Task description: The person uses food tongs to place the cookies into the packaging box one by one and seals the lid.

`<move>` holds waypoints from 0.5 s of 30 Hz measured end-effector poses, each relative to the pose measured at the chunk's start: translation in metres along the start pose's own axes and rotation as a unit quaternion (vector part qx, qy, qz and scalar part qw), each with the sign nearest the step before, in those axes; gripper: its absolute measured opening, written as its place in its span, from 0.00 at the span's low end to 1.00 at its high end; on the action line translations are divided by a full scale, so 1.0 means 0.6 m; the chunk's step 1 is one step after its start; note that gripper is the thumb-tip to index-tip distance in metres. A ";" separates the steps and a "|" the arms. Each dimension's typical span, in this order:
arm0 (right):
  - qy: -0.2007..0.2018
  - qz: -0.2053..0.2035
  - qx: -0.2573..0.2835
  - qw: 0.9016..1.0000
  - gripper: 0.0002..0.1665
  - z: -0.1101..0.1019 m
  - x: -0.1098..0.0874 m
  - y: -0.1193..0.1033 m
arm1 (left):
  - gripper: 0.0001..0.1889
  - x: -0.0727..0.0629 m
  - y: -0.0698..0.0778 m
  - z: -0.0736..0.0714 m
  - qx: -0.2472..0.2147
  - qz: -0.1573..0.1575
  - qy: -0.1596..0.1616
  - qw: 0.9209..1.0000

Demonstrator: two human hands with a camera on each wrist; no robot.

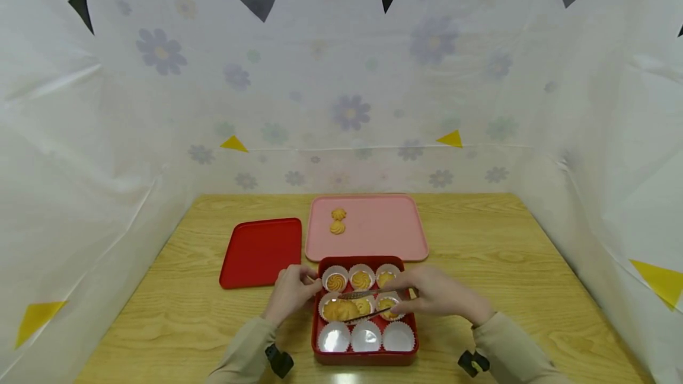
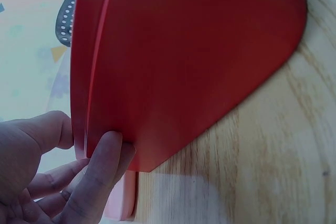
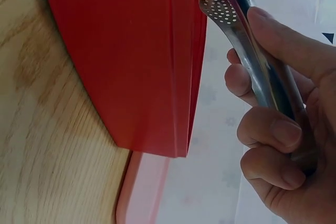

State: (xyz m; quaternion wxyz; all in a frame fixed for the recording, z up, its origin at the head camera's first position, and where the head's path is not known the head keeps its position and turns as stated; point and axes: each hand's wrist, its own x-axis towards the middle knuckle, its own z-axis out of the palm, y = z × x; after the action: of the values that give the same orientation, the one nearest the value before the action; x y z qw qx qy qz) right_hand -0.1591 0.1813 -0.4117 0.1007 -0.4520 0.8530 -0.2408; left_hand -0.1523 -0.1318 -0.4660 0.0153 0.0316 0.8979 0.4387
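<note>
With the left grip (image 1: 292,290), pinched on its left rim near the far corner, steady the red box (image 1: 365,359). Centre the cookie (image 1: 348,310), between the tips of the tongs (image 1: 356,294) at the middle row, squarely in one paper cup (image 1: 328,297) before releasing. Squeeze only lightly through the right grip (image 1: 440,292), curled round the tongs, to avoid crumbling.

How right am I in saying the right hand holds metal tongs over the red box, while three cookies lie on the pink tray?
Only the count is off: the head view shows two cookies on the pink tray, not three. The right hand does hold metal tongs over the red box.
</note>
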 end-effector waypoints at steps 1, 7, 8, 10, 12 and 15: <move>-0.002 0.001 -0.007 1.000 0.20 0.002 0.001 -0.002 | 0.06 0.000 0.000 0.000 0.001 0.001 0.001 1.000; -0.009 0.003 -0.022 1.000 0.20 0.007 0.008 -0.014 | 0.05 -0.002 0.002 -0.001 0.008 0.012 0.007 1.000; -0.008 0.001 -0.024 1.000 0.20 0.008 0.009 -0.015 | 0.05 -0.002 0.002 -0.001 0.008 0.012 0.007 1.000; -0.008 -0.003 -0.029 1.000 0.19 0.009 0.012 -0.018 | 0.05 -0.002 0.002 -0.001 0.007 0.011 0.007 1.000; -0.008 -0.006 -0.035 0.999 0.18 0.010 0.015 -0.020 | 0.05 -0.001 0.002 0.000 0.006 0.010 0.007 1.000; -0.013 -0.009 -0.044 0.999 0.18 0.013 0.019 -0.023 | 0.05 -0.001 0.001 0.000 0.006 0.012 0.007 1.000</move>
State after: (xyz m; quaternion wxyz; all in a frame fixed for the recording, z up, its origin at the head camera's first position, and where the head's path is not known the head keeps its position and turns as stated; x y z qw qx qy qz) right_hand -0.1525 0.1630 -0.4107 0.0893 -0.4670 0.8570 -0.1986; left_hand -0.1518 -0.1315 -0.4653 0.0032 0.0389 0.9003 0.4336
